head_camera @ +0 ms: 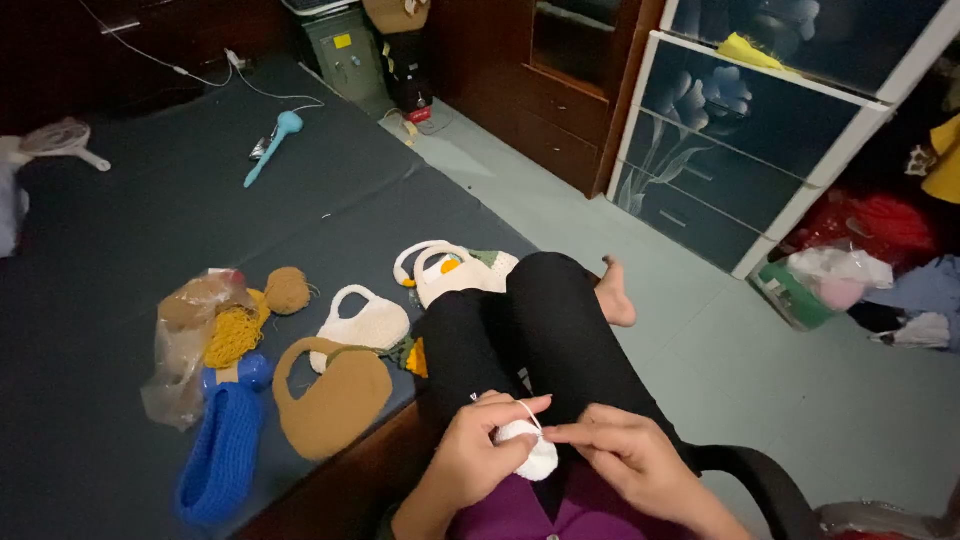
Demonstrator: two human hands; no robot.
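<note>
Though partly covered by fingers, small white crocheted piece (530, 450) pinched between left hand (480, 452) and right hand (625, 455); hook, if any, indiscernible; wrists cropped.

The white piece (530, 447) looks like soft knitted yarn. The brown bag (335, 395) is matt crochet. The drawers (735, 130) have glossy fronts; the cabinet (560, 90) is dark wood.

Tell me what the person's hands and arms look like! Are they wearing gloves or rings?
No gloves. Both the left hand and the right hand are bare, with short, plain fingernails, and I can't see any rings, watch or bracelets. The forearms are bare too, with no sleeves reaching down to the wrists. Close to the body there is a purple top, and the legs are in black trousers.
</note>
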